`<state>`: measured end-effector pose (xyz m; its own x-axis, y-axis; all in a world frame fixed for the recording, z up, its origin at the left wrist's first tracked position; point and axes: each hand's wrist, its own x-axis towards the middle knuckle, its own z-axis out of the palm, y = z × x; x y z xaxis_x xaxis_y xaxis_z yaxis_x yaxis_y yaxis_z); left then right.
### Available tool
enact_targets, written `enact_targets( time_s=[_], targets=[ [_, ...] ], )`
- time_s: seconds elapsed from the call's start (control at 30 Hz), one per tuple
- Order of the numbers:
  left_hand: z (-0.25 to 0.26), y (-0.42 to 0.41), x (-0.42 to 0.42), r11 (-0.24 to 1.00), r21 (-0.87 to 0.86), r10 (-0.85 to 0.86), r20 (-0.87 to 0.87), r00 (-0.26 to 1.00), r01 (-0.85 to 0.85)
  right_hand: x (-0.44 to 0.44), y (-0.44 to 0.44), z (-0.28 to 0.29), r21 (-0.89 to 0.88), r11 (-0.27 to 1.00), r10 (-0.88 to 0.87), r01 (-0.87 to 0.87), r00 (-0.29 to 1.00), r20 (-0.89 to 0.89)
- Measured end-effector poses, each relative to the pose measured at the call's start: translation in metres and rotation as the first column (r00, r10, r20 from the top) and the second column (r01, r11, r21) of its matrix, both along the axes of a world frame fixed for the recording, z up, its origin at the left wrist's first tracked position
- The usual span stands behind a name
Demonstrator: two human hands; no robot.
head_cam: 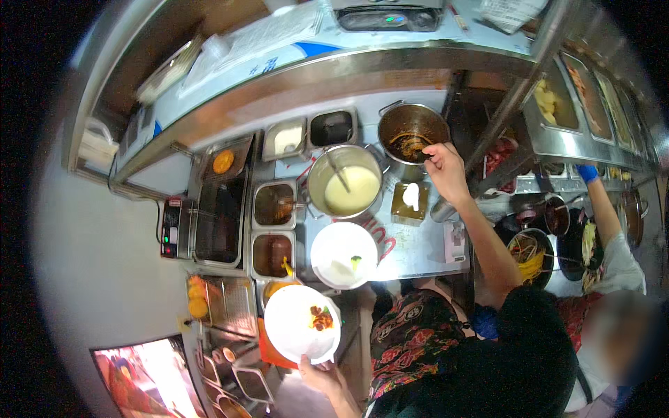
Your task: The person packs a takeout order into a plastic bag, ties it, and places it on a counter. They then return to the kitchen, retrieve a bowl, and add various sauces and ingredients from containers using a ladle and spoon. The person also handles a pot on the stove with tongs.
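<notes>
My left hand (320, 377) grips the lower rim of a white bowl (287, 324) with dark reddish-brown food and a bit of green in it. My right hand (443, 166) is at the right rim of a steel pot (393, 128) of dark brown sauce, fingers bent together; whether they hold a utensil handle is unclear. Above the held bowl, another white bowl (334, 251) with a broccoli floret stands on the counter. Beyond it, a steel pot (342, 157) holds pale yellow liquid and a utensil. A square container (410, 209) with a white object on top stands below the sauce pot.
Steel pans (274, 204) of food line the left side, beside a dark rectangular vat (219, 224). A steel shelf (334, 60) crosses above the counter. At right, a co-worker's blue-gloved hand (587, 173) reaches over pans near a pan of noodles (532, 266). A lit screen (149, 379) is at lower left.
</notes>
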<state>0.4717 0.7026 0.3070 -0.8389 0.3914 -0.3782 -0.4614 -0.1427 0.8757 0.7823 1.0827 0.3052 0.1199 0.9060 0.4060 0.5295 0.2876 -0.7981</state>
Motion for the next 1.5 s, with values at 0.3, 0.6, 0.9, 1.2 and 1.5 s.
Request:
enact_targets(
  time_s=[0.3, 0.6, 0.9, 1.2, 1.5],
  targets=[
    [0.009, -0.078, 0.041, 0.962, -0.054, 0.267, -0.005, 0.964, -0.267, -0.116, -0.126, 0.029, -0.161, 0.773, 0.529, -0.614, 0.763, -0.372],
    [-0.018, -0.248, 0.062, 0.921, 0.034, 0.386, 0.066, 0.92, -0.389, -0.182, -0.332, -0.023, -0.387, 0.441, 0.67, -0.81, 0.584, -0.459],
    [-0.074, -0.49, 0.092, 0.705, -0.008, 0.707, 0.081, 0.702, -0.709, -0.225, -0.554, -0.054, -0.522, 0.079, 0.759, -0.849, 0.391, -0.52],
    [-0.159, -0.646, -0.025, 0.545, 0.065, 0.832, 0.081, 0.549, -0.836, -0.293, -0.629, -0.059, -0.549, -0.063, 0.847, -0.834, 0.246, -0.472],
    [-0.189, -0.696, -0.106, 0.568, -0.095, 0.817, 0.189, 0.545, -0.818, -0.451, -0.652, -0.091, -0.471, 0.007, 0.943, -0.882, 0.163, -0.292]
  ],
)
